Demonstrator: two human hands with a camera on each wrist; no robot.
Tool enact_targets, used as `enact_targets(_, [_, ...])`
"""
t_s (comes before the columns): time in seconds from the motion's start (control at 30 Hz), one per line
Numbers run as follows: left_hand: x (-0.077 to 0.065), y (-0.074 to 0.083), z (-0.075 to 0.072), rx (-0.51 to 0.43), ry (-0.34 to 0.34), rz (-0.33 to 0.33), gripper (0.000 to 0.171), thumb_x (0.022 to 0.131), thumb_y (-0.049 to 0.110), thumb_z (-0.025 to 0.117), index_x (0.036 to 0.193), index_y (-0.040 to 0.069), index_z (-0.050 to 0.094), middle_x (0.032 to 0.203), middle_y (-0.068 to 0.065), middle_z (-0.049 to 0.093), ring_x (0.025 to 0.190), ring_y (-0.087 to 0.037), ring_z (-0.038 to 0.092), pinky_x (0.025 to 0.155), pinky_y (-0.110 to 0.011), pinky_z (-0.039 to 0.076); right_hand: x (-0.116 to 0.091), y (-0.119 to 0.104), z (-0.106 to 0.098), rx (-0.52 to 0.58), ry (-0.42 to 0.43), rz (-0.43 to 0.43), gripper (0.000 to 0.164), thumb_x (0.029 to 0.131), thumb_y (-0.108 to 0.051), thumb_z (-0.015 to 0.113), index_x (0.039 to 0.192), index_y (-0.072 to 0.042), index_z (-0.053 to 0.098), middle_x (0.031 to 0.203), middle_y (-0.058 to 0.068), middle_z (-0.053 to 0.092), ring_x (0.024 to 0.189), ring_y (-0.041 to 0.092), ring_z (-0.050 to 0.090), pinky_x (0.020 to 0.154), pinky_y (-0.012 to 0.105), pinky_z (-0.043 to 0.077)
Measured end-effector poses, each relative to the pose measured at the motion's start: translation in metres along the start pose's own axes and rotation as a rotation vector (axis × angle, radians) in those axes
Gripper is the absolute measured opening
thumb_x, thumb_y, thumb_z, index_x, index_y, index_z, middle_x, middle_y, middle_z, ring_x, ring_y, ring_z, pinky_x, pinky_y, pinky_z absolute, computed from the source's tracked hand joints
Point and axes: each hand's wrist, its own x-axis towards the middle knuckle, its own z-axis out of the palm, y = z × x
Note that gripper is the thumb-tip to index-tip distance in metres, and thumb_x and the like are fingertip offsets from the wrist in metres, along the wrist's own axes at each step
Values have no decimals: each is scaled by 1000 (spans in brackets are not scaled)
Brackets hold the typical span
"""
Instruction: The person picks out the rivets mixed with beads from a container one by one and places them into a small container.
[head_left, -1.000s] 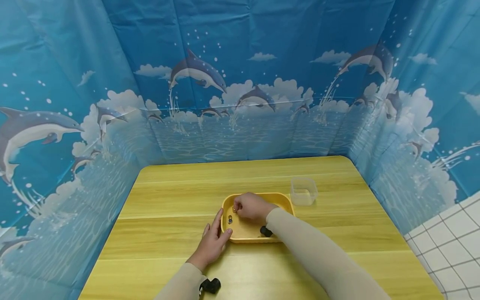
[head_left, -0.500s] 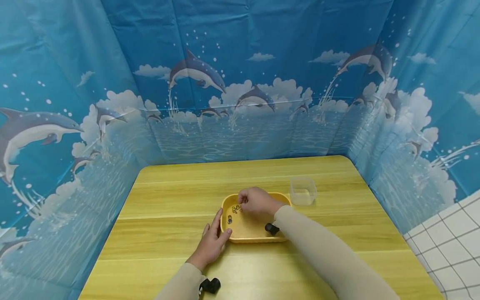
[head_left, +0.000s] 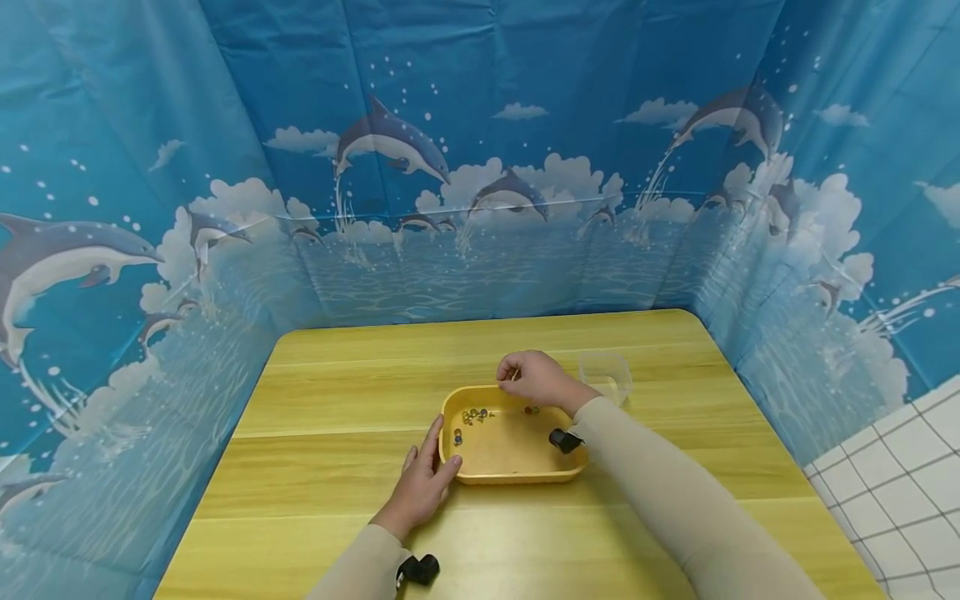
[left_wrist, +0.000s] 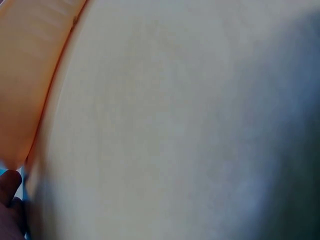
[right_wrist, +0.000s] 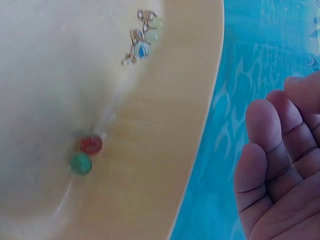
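A yellow tray (head_left: 517,479) lies before me. My left hand (head_left: 422,490) rests against its left end, fingers straight along the outer side and thumb at the rim's front corner. In the left wrist view, one of its fingertips (left_wrist: 10,182) touches the tray's wall (left_wrist: 35,75). My right hand (head_left: 542,379) is raised over the far rim, fingers curled; whether its fingertips hold something small is hidden. Inside the tray, glass marbles and small shiny metal pieces form a cluster (head_left: 476,415) at the far left. A red marble (right_wrist: 91,144) touches a green marble (right_wrist: 81,163) by the far wall.
A clear plastic box (head_left: 615,367) stands right of the tray, partly behind my right wrist. Two more marbles (head_left: 458,437) lie at the tray's left end. The wooden table (head_left: 337,392) meets a blue dolphin curtain (head_left: 450,267) at the back and sides.
My right hand has lifted from the left cluster and moved right to above the far rim, uncovering the cluster and the red and green marbles. The left hand stays put.
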Motion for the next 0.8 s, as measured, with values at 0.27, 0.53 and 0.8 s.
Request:
enact_targets(0.27, [1, -1, 0, 7, -1, 4, 76, 110, 35, 55, 171, 31, 10, 169, -16, 37, 151, -47, 41, 131, -63, -1, -7, 12, -20, 52, 49, 51, 8, 101, -20, 71, 105, -15, 75, 100, 2, 71, 85, 19, 62, 72, 33, 54])
enact_targets(0.53, [0, 1, -1, 4, 3, 10, 76, 111, 34, 55, 171, 30, 10, 170, -15, 36, 151, -46, 41, 130, -64, -2, -13, 24, -35, 87, 87, 103, 12, 102, -22, 70, 110, -14, 74, 107, 6, 71, 89, 20, 66, 77, 33, 58])
enact_targets(0.8, [1, 2, 0, 1, 3, 6, 75, 111, 35, 55, 171, 30, 10, 169, -17, 38, 150, -49, 41, 130, -65, -2, -22, 43, -52, 83, 122, 101, 19, 103, -24, 69, 114, -10, 74, 114, 9, 72, 94, 23, 68, 83, 37, 60])
